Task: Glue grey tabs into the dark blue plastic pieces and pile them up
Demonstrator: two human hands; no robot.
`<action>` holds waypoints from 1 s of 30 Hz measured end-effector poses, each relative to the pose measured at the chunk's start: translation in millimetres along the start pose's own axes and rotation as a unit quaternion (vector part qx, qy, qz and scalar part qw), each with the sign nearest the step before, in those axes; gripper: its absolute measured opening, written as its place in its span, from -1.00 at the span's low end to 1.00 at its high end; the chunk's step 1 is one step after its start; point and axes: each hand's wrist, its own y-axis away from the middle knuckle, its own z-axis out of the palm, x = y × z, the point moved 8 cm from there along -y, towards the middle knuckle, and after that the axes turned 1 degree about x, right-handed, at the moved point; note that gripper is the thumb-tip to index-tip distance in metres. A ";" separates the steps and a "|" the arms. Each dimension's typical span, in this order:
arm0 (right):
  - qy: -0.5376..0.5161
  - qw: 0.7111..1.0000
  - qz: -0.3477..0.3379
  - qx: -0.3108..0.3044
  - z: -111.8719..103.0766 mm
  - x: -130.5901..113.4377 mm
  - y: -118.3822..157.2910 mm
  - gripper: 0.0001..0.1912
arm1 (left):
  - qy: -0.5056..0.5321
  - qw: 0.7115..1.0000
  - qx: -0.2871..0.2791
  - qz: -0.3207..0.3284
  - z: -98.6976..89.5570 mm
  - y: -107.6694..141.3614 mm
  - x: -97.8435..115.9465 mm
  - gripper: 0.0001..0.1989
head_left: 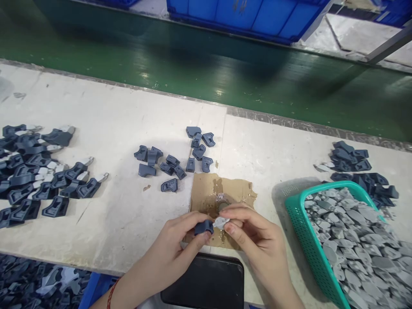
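Between thumb and fingers, my left hand (180, 240) grips a dark blue plastic part (204, 228). My right hand (254, 231) pinches a light grey plastic piece (221, 222), whose narrow end meets the blue part's right side; how far it goes in, I cannot tell. Both hands are over a piece of brown cardboard (238, 191) with wet, shiny patches. A small round dark spot on the cardboard is partly hidden behind my right fingers. Several loose blue parts (169, 185) lie beyond my left hand.
A green perforated basket (299, 223) full of grey pieces stands at right, blue parts (350, 156) behind it. Joined blue-and-grey parts (38, 171) are heaped at left. A black phone-like slab (206, 281) lies nearest me. Beyond the table runs a green belt (180, 64) with blue bins (244, 17) behind.
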 end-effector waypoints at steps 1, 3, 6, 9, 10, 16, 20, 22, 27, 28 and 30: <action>0.006 1.000 -0.001 -0.004 0.5 0.7 0.3 -0.84 | -0.004 1.000 0.001 0.001 0.0 -0.2 0.3 -0.66; 0.017 1.000 -0.002 -0.010 1.3 2.3 0.7 -0.86 | -0.010 1.000 0.003 0.001 0.0 -0.3 0.5 -0.65; 0.032 0.999 -0.008 -0.013 2.2 2.4 0.7 -0.88 | -0.015 1.000 0.003 0.000 0.4 0.1 0.7 -0.64; 0.049 0.999 -0.019 -0.016 3.3 -0.5 0.8 -0.87 | -0.024 1.000 0.006 0.010 0.2 0.3 3.3 -0.66; 0.056 0.998 -0.023 -0.018 3.8 -1.9 0.8 -0.87 | -0.029 0.999 0.007 0.016 -0.2 0.2 4.8 -0.67; 0.081 0.996 -0.024 -0.041 5.6 -8.1 -0.9 -0.88 | -0.072 0.995 0.011 0.069 -3.9 -0.7 18.1 -0.72; 0.097 0.992 -0.011 -0.074 6.1 -9.2 0.1 -0.83 | -0.101 0.990 -0.004 0.098 -2.9 0.8 25.2 -0.70; 0.112 0.989 0.009 -0.094 5.5 -7.1 2.0 -0.84 | -0.122 0.986 -0.010 0.110 -1.8 2.2 27.1 -0.70; 0.134 0.976 0.066 -0.160 4.9 -2.6 5.6 -0.87 | -0.162 0.976 0.013 0.147 -3.3 5.3 33.0 -0.74; 0.136 0.974 0.068 -0.170 4.9 -3.8 5.4 -0.87 | -0.168 0.974 0.012 0.150 -2.8 5.5 33.9 -0.75; 0.138 0.971 0.056 -0.186 5.9 -8.7 4.5 -0.88 | -0.179 0.971 0.002 0.159 -0.9 5.8 35.9 -0.76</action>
